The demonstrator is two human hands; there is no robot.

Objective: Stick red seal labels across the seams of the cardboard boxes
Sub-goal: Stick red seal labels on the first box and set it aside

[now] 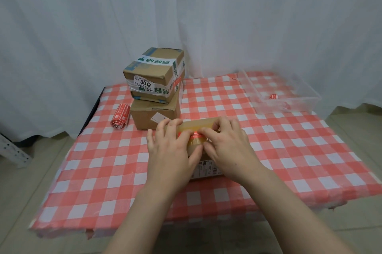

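three cardboard boxes sit on a table (268, 150) covered in red and white check cloth, with a white curtain (186, 5) behind. two are stacked at the back: a taped box marked 3012 (154, 74) on a plain lower box (155, 115). a clear plastic tray (279, 90) lies at the far right. near the middle, the third box (198, 127) is mostly hidden under both hands; left hand (171, 146) and right hand (227, 146) lie flat, fingers pressing a red seal label (195, 135) onto its taped top. a roll of red labels (121, 116) lies left of the stack
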